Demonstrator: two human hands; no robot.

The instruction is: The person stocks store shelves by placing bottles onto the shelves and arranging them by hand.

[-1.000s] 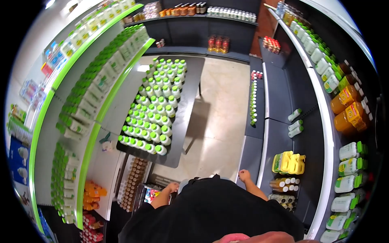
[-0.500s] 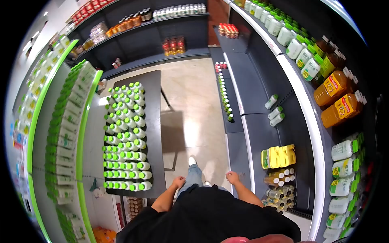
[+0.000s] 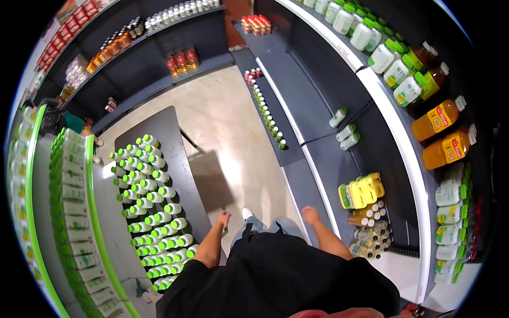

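My left hand [image 3: 224, 218] hangs beside the dark table [image 3: 186, 175], over its right edge, with fingers curled in and nothing visible in them. Rows of white bottles with green caps [image 3: 164, 225] stand on that table. My right hand [image 3: 310, 214] is held out near the low front shelf [image 3: 306, 191] of the right-hand rack. Its fingers are loosely curled too, and no object shows in them. Close to it on the rack are yellow-packed oil jugs [image 3: 362, 192], with brown bottles with white caps [image 3: 366, 213] and clear bottles with dark caps [image 3: 371, 238] behind.
Three white bottles [image 3: 344, 130] sit farther along the right rack. Its upper shelf holds green-capped bottles [image 3: 408, 90] and orange juice bottles [image 3: 445, 148]. A green-edged shelf [image 3: 91, 201] stands left, with another person [image 3: 55, 116] beyond it. Dark shelving [image 3: 138, 69] runs along the back.
My view has turned and moved forward, so the table now lies lower and farther left. My left hand has risen a little; both hands stay curled without anything in them.
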